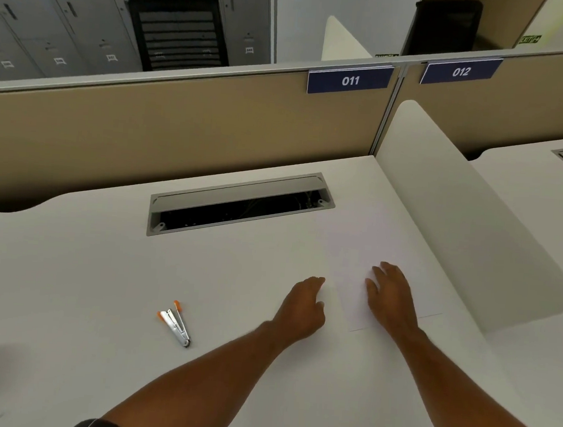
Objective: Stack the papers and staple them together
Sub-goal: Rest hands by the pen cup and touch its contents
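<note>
The white paper sheets (363, 259) lie near the white desktop's (103, 267) right edge. The right hand (391, 294) presses flat, fingers spread; the left hand (303, 305), fingers curled, touches their left edge. Edges should be squared before fetching the orange-tipped metal stapler (176, 322).

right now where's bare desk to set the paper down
Bare desk lies left of the stapler, and between stapler and left hand. It is crowded at the right, where both hands meet the paper beside the divider.

Soft even light, wide-angle edge distortion.
</note>
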`<state>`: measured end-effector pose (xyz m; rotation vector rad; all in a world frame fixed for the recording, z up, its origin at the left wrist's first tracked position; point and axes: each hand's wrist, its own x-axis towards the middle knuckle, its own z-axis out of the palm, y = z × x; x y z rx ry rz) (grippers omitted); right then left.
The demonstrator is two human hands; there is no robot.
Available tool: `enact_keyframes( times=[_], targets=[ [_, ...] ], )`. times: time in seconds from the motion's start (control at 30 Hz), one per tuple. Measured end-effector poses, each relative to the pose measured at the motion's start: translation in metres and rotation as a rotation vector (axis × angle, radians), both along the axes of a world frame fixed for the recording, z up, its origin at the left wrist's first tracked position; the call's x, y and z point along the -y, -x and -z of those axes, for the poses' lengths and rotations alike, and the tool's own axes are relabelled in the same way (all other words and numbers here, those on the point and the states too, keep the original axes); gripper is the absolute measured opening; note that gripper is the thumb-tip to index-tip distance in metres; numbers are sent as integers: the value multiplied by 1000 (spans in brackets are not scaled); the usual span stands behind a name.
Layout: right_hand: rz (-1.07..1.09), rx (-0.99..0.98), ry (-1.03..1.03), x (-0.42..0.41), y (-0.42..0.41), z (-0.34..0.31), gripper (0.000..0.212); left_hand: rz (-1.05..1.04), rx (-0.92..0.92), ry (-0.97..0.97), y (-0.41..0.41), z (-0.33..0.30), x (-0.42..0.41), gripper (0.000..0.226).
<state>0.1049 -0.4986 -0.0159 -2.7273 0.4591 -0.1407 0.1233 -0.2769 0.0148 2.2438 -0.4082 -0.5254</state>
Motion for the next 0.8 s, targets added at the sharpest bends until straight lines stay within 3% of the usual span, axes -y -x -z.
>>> enact_keyframes(
  times=[0.17, 0.37, 0.8],
  targets=[
    [-111, 87, -80, -52, 6, -12, 33, 145, 141, -122, 29, 9, -51, 56],
    [-280, 83, -224, -148, 34, -12, 30, 122, 231, -139, 78, 12, -124, 56],
    [-492, 61, -358, -333, 102, -4, 27, -201, 338, -165, 152, 13, -297, 47]
  ],
)
